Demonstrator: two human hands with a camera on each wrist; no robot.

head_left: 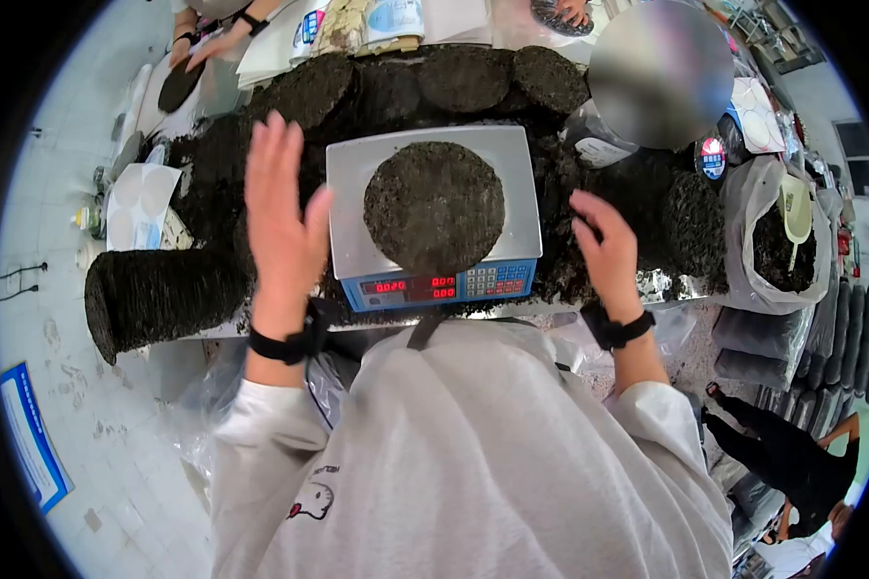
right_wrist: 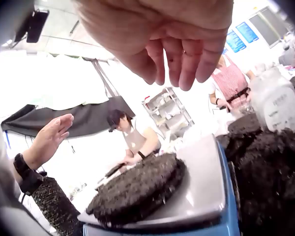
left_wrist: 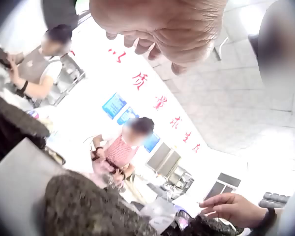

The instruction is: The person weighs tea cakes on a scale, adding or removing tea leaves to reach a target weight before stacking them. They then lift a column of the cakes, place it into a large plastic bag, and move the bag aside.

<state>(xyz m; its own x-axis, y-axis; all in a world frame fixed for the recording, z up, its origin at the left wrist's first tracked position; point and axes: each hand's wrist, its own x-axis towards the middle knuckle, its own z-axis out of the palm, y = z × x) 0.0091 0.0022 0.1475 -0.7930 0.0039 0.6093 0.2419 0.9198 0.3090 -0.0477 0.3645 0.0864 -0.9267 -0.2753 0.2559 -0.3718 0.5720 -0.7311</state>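
Note:
A round, dark cake of what looks like dried seaweed (head_left: 434, 206) lies on the metal pan (head_left: 348, 183) of a blue digital scale (head_left: 377, 292), whose red display is lit. In the right wrist view, the seaweed cake (right_wrist: 137, 189) appears as a thick layered stack, overhanging the pan edge. My left hand (head_left: 285, 207) is raised left of the scale, fingers straight and holding nothing. To the right of the scale, my right hand (head_left: 608, 251) hovers with loosely bent fingers and nothing in its grasp.
More round seaweed cakes (head_left: 463, 79) line the table behind the scale. A long stack of them (head_left: 164, 299) lies on its side at left. Loose dark flakes (head_left: 560, 241) cover the table. A bag (head_left: 748, 236) with a scoop (head_left: 796, 207) stands at right. Other people work across the table.

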